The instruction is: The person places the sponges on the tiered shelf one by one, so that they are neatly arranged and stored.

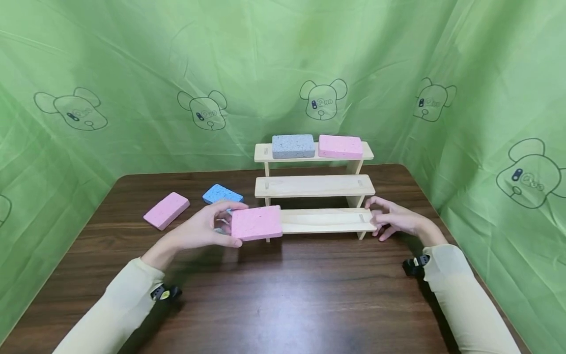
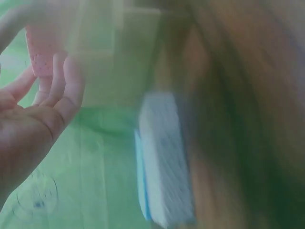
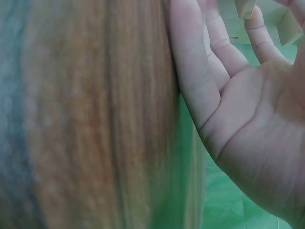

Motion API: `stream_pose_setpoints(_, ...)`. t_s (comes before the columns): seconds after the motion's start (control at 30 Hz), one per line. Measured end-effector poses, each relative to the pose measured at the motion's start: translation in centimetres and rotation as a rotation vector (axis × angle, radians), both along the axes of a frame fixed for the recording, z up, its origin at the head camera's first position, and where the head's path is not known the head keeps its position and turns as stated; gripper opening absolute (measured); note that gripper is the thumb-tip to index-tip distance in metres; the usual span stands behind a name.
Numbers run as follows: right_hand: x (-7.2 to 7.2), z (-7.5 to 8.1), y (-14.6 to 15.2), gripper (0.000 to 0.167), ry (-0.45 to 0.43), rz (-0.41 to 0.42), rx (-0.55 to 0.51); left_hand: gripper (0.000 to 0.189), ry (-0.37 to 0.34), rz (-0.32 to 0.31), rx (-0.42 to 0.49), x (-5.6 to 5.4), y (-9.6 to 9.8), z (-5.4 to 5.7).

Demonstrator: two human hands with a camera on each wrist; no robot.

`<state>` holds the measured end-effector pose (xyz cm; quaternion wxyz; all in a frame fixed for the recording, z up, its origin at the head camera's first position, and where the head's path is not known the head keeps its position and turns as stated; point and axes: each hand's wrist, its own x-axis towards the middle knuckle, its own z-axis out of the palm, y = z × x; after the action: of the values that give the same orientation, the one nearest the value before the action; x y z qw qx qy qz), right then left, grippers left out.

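My left hand (image 1: 208, 223) grips a pink sponge (image 1: 256, 223) by its left end, thumb below and fingers behind. That sponge overlaps the left end of the bottom step of a three-tier wooden rack (image 1: 325, 221); the left wrist view catches the pink sponge (image 2: 42, 55) near the fingertips. At the rack's right end, my right hand (image 1: 398, 221) has its fingertips at the bottom step, fingers loosely bent and lower fingers close to the table. A blue sponge (image 1: 221, 193) lies behind my left hand, and a grey sponge (image 2: 164, 157) is mostly hidden by that hand in the head view.
On the rack's top tier sit a grey-blue sponge (image 1: 293, 146) and a pink sponge beside it (image 1: 340, 147). Another pink sponge (image 1: 166, 211) lies on the dark wooden table (image 1: 283, 295) to the left. Green curtain (image 1: 265, 59) surrounds the back and sides.
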<state>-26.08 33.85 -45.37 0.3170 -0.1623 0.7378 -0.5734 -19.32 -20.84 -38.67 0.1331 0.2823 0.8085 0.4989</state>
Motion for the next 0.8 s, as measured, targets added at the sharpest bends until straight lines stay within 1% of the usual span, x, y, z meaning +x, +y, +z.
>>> stream_pose_setpoints(0.13, -0.1, 0.1, -0.1, 0.040, 0.009, 0.000, -0.003, 0.079, 0.036, -0.037, 0.008, -1.0, 2.5, 1.0)
stream_pose_setpoints(0.2, -0.2, 0.1, -0.1, 0.040, 0.002, -0.007, 0.002, 0.079, 0.043, -0.044, 0.010, -1.6, 3.6, 1.3)
stream_pose_setpoints(0.27, -0.2, 0.1, -0.2, 0.040, -0.006, -0.016, 0.010, 0.080, 0.033, -0.049, 0.016, -2.2, 4.8, 1.6)
stream_pose_setpoints(0.37, -0.2, 0.1, -0.2, 0.041, -0.008, -0.016, 0.013, 0.081, 0.002, -0.064, 0.048, -3.3, 6.5, 2.1)
stream_pose_setpoints(0.5, -0.1, 0.1, -0.3, 0.040, 0.001, -0.017, 0.017, 0.081, 0.023, -0.080, 0.074, -4.7, 8.8, 2.6)
stream_pose_setpoints(0.6, 0.0, 0.1, -0.2, 0.040, 0.004, -0.016, 0.018, 0.080, 0.060, -0.070, 0.056, -5.6, 10.4, 3.0)
stream_pose_setpoints(0.67, 0.1, 0.1, -0.1, 0.040, 0.006, -0.015, 0.015, 0.078, 0.066, -0.066, 0.042, -6.1, 11.3, 3.2)
stream_pose_setpoints(0.8, 0.1, 0.1, 0.0, 0.041, 0.004, -0.008, 0.004, 0.078, 0.080, -0.036, -0.009, -6.9, 12.9, 3.5)
